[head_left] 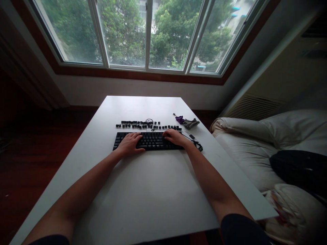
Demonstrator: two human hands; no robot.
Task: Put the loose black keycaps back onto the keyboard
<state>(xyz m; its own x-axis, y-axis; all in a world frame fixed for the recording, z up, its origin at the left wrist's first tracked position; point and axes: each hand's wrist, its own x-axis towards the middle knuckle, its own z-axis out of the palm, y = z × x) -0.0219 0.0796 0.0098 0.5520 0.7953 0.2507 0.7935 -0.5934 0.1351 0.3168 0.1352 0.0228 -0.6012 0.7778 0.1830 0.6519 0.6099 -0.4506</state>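
Note:
A black keyboard (153,144) lies across the middle of the white table (150,190). My left hand (129,144) rests on its left part with the fingers spread and the thumb along the near edge. Over the right part is my right hand (175,137), its fingers curled together and pointing down at the keys. Whatever those fingertips hold, if anything, is too small to make out. Behind the keyboard, loose black keycaps (140,126) stand in two rows. Thin wire loops (149,120) lie among them.
At the table's right side lie a purple cloth (179,119) and a grey cloth (191,124). A coiled black cable (198,146) sits by the keyboard's right end. A pale sofa (237,139) with a dark bag (298,166) stands to the right, windows ahead.

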